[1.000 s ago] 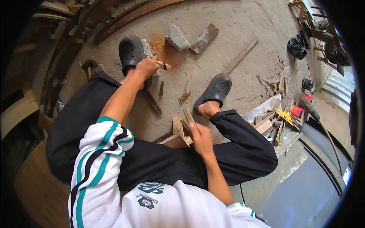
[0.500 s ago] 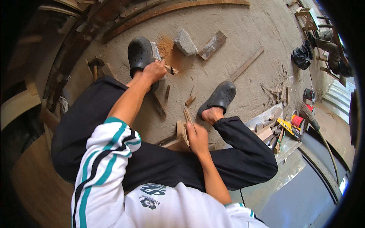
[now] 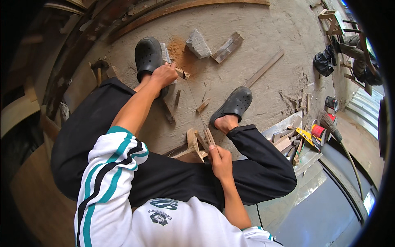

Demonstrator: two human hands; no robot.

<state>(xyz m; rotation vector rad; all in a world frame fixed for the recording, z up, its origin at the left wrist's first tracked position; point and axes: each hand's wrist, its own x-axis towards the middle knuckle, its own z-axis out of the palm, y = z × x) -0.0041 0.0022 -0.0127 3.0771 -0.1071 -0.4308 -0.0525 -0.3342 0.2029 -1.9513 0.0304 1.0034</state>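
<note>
My left hand [image 3: 164, 74] is closed on a small wooden piece [image 3: 181, 73], beside the black clog on my left foot [image 3: 149, 57]. A grey stone block [image 3: 165, 53] shows partly behind the hand and clog. Nearer to me, my right hand [image 3: 221, 161] grips the wooden handle of a saw [image 3: 210, 138]. The saw's thin blade appears edge-on as a narrow line running up to the wooden piece; whether it touches is too fine to tell. Reddish-brown sawdust [image 3: 177, 48] lies past the left hand.
A stone chunk [image 3: 198, 44] and a wooden block [image 3: 227, 47] lie ahead. A wooden strip [image 3: 264, 68] extends past my right clog [image 3: 234, 105]. Scraps, a yellow tool [image 3: 308, 138], cans [image 3: 317, 131] and a broom [image 3: 330, 125] stand right. Another person's leg [image 3: 354, 51] shows far right.
My right hand has drawn back toward me with the saw, and more of its thin blade shows. My left hand keeps its hold; the whole view has shifted slightly.
</note>
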